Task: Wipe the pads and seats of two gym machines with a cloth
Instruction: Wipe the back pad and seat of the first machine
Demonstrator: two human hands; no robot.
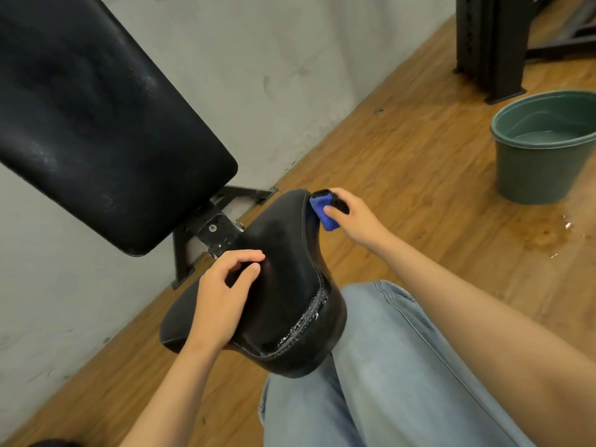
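Jeans: my leg [403, 366] at 5 o'clock, the knee against the seat's near end.
Left hand [222, 298]: grip curled onto the top of the black seat [290, 304], holding it.
Right hand [351, 217]: grip clamped on the blue cloth [324, 212].
Cloth: pressed to the seat's far edge, at 1 o'clock from the seat's middle.
Seat seam: wet droplets along the near stitching.
Back pad [96, 117]: black, tilted, at 10 o'clock.
Bucket [545, 150]: green, holding water, on the wooden floor [403, 140] at 2 o'clock.

Two hands, left hand [222, 296] and right hand [353, 217], one blue cloth [323, 211], one black seat [290, 301], one black back pad [96, 117], one green bucket [541, 171], one black upright [496, 43]
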